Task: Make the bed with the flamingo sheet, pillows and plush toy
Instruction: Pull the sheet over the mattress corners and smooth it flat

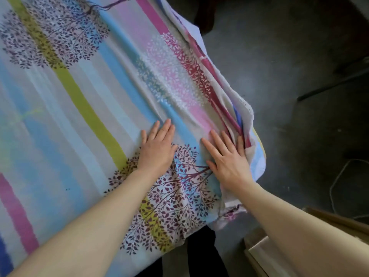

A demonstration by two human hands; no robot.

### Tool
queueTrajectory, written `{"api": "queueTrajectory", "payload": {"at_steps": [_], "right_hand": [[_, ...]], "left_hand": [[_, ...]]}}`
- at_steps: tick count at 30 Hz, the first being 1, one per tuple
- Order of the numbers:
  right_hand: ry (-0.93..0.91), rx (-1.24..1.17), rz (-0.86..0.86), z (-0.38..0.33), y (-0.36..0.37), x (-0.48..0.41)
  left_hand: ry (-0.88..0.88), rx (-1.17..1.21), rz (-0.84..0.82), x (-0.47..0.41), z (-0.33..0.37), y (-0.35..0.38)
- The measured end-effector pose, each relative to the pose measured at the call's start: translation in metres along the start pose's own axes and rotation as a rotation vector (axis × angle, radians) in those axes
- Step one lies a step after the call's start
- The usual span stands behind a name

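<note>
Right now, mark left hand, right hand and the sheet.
left hand [156, 150]: head view, back of the hand.
right hand [229, 160]: head view, back of the hand.
sheet [85, 104]: head view, on its green stripe.

Counts: 1 sheet [79, 96] w/ 3 tree prints [56, 35], left hand [157, 148] + right hand [227, 160] = 2, 1 cable [330, 189], 1 box [343, 222] lower right.

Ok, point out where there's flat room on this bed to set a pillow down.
Flat, bare sheet lies left of the left hand, across the green stripe toward the far dark tree print. The right edge is crowded: the right hand presses beside bunched folds.
</note>
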State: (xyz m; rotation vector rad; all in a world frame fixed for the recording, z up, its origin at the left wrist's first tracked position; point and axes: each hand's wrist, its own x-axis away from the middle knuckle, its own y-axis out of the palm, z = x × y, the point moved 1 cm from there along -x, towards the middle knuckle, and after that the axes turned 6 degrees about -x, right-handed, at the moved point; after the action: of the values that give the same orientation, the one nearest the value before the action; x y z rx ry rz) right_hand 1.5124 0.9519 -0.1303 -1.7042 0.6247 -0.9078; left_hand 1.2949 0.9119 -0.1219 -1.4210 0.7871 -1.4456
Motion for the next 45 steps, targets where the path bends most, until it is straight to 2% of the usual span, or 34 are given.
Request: {"api": "queueTrajectory", "payload": {"at_steps": [4,9,11,15,17,20,22,29,32,34,37,39,42,45], "right_hand": [[0.024,-0.042,0.092,0.014,-0.006,0.010],[0.113,-0.142,0.195,0.025,-0.019,0.015],[0.222,-0.192,0.215,0.034,-0.024,0.014],[0.619,-0.358,0.184,0.052,-0.024,0.010],[0.686,-0.404,0.187,0.058,-0.024,0.011],[0.522,-0.459,0.276,0.066,-0.026,0.017],[0.438,-0.484,0.269,0.075,-0.027,0.022],[0.502,-0.475,0.224,0.130,-0.041,0.028],[0.485,-0.365,0.195,0.157,-0.047,0.026],[0.499,-0.312,0.194,0.180,-0.052,0.024],[0.539,-0.265,0.212,0.204,-0.061,0.025],[0.548,-0.202,0.230,0.212,-0.064,0.025],[0.558,-0.133,0.144,0.203,-0.056,0.028],[0.471,-0.229,0.091,0.171,-0.042,0.030]], "left_hand": [[0.007,0.193,0.138,-0.026,0.036,-0.017],[0.058,0.280,0.056,-0.054,0.076,-0.029],[0.021,0.314,0.080,-0.059,0.092,-0.031],[-0.153,0.328,0.089,-0.065,0.118,-0.029],[-0.249,0.323,0.042,-0.070,0.129,-0.028],[-0.359,0.309,0.005,-0.077,0.143,-0.030],[-0.357,0.320,0.027,-0.081,0.154,-0.031],[-0.217,0.608,0.109,-0.095,0.187,-0.036],[-0.121,0.634,-0.025,-0.104,0.202,-0.033],[-0.082,0.523,-0.176,-0.106,0.218,-0.029],[-0.064,0.390,-0.258,-0.102,0.233,-0.023],[-0.070,0.456,-0.232,-0.102,0.233,-0.018],[-0.099,0.742,-0.143,-0.104,0.222,-0.017],[-0.131,0.863,-0.013,-0.097,0.214,-0.032]]}}
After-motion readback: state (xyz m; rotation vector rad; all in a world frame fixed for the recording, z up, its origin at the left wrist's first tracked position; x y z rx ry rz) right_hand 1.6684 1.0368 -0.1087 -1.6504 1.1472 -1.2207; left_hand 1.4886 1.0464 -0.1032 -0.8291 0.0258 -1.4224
